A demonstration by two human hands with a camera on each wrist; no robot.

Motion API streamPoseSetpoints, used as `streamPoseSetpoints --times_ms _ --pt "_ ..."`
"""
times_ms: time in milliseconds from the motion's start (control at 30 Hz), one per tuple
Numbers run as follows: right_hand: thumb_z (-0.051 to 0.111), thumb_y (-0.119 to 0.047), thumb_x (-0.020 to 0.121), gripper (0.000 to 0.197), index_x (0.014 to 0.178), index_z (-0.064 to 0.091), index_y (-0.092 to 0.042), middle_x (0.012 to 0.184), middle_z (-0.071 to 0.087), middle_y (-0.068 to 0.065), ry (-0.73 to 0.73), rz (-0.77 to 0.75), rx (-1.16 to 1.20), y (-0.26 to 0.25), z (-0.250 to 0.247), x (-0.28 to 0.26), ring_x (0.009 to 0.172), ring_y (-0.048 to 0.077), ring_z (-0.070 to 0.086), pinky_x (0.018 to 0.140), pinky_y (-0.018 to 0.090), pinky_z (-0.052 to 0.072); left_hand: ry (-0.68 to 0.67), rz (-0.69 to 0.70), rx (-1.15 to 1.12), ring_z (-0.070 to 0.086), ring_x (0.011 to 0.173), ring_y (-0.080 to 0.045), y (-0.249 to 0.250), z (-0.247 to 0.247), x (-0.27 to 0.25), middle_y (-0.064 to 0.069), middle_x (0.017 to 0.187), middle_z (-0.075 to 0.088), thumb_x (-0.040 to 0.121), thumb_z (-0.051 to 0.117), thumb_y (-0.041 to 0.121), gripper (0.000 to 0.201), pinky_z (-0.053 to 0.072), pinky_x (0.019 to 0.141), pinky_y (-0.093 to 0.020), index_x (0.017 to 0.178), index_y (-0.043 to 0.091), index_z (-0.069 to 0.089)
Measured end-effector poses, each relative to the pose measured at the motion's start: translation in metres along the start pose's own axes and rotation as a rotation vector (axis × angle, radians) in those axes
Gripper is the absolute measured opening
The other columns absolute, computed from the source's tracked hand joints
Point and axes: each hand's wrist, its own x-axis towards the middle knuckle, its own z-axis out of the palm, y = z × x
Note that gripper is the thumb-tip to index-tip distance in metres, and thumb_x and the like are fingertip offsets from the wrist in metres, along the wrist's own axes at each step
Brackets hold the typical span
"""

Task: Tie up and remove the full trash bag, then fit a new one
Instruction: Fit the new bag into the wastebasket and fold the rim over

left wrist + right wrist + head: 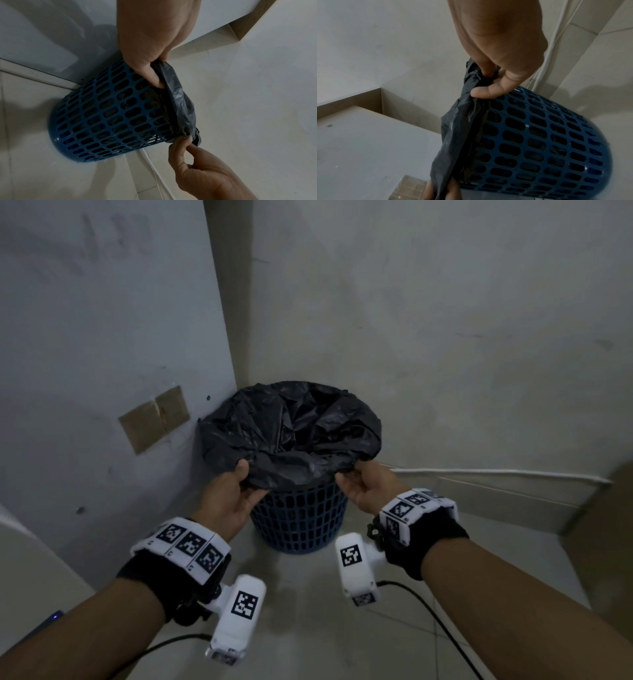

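A blue lattice waste basket [301, 522] [106, 116] [539, 142] stands on the floor in a wall corner. A black trash bag [291, 426] [180, 102] [458, 129] lines it, its edge folded over the rim. My left hand [236, 487] [154, 65] pinches the bag's near-left edge. My right hand [359, 481] [489, 86] pinches the near-right edge, thumb on the outside, and also shows in the left wrist view [188, 146]. The bag's contents are hidden.
Walls meet right behind the basket. A brown tape patch [154, 419] is on the left wall. A white cable [496, 472] runs along the right skirting, and a black cable [438, 625] trails over the pale floor tiles near my arms.
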Motion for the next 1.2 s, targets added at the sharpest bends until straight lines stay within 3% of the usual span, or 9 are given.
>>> streamPoseSetpoints --times_ms 200,300,467,600,667,767,967,1067,1200 --pt "0.039 -0.002 0.1 0.035 0.134 0.042 0.007 0.082 0.046 0.007 0.063 -0.094 0.131 -0.005 0.002 0.004 0.058 0.001 0.063 0.049 0.01 0.048 0.003 0.011 0.039 0.051 0.125 -0.03 0.0 0.0 0.001 -0.017 0.138 0.052 0.102 0.042 0.021 0.043 0.048 0.09 -0.041 0.141 0.002 0.042" --pt "0.05 -0.023 0.094 0.037 0.124 0.055 -0.002 0.112 0.064 0.015 0.12 -0.12 0.054 -0.008 0.01 0.0 0.088 0.029 0.066 0.057 0.031 0.054 -0.002 0.006 0.049 0.051 0.125 -0.03 0.0 0.0 -0.001 -0.016 0.139 0.051 0.102 0.042 0.021 0.044 0.048 0.09 -0.041 0.142 0.003 0.04" --pt "0.056 -0.019 0.095 0.014 0.087 0.054 -0.007 0.079 0.054 0.005 0.048 0.044 -0.102 -0.024 0.013 -0.008 0.069 0.021 0.053 0.079 0.035 0.046 0.026 -0.008 0.037 0.051 0.124 -0.033 0.002 0.002 -0.005 -0.018 0.137 0.052 0.102 0.041 0.019 0.042 0.048 0.093 -0.045 0.14 0.001 0.042" --pt "0.053 -0.004 0.093 0.005 0.088 0.053 -0.003 0.077 0.057 0.01 0.078 0.021 -0.08 -0.026 0.019 -0.01 0.064 0.024 0.057 0.047 0.033 0.051 0.038 -0.025 0.052 0.054 0.122 -0.029 0.004 0.003 -0.008 -0.015 0.132 0.056 0.102 0.042 0.021 0.039 0.047 0.091 -0.043 0.136 0.002 0.045" --pt "0.054 -0.001 0.091 0.004 0.088 0.054 -0.002 0.076 0.058 0.013 0.094 -0.002 -0.092 -0.025 0.019 -0.01 0.064 0.025 0.058 0.052 0.04 0.052 0.049 -0.054 0.083 0.062 0.103 -0.021 0.008 0.003 -0.01 -0.009 0.113 0.063 0.101 0.044 0.025 0.032 0.05 0.086 -0.034 0.124 0.005 0.054" --pt "0.048 -0.001 0.096 0.019 0.077 0.048 -0.002 0.062 0.057 0.012 0.056 0.001 -0.101 -0.026 0.016 -0.012 0.06 0.022 0.054 0.075 0.039 0.051 0.098 -0.108 0.106 0.052 0.06 -0.009 0.015 0.003 -0.01 -0.002 0.079 0.055 0.098 0.049 0.03 0.022 0.055 0.054 -0.021 0.095 0.01 0.058" --pt "0.05 0.004 0.091 0.01 0.084 0.051 -0.003 0.072 0.053 0.011 0.075 -0.024 -0.149 -0.021 0.02 -0.016 0.062 0.024 0.057 0.069 0.04 0.052 0.084 -0.054 -0.106 0.05 0.127 -0.022 0.021 0.011 -0.017 -0.009 0.135 0.054 0.1 0.046 0.019 0.019 0.043 0.094 -0.035 0.104 0.004 0.058" --pt "0.049 0.001 0.092 0.015 0.079 0.048 -0.007 0.072 0.05 0.008 0.059 -0.004 -0.191 -0.016 0.021 -0.017 0.063 0.021 0.053 0.078 0.037 0.052 0.088 0.003 -0.136 0.048 0.129 -0.024 0.026 0.011 -0.019 -0.011 0.141 0.051 0.1 0.047 0.019 0.033 0.044 0.092 -0.034 0.13 0.007 0.053" --pt "0.051 -0.003 0.091 0.019 0.074 0.047 -0.01 0.072 0.049 0.007 0.035 0.015 -0.287 -0.005 0.023 -0.02 0.061 0.019 0.048 0.06 0.029 0.048 0.085 -0.061 -0.041 0.06 0.107 -0.021 0.037 0.006 -0.012 -0.008 0.13 0.057 0.099 0.047 0.013 0.016 0.043 0.093 -0.03 0.088 0.008 0.058"
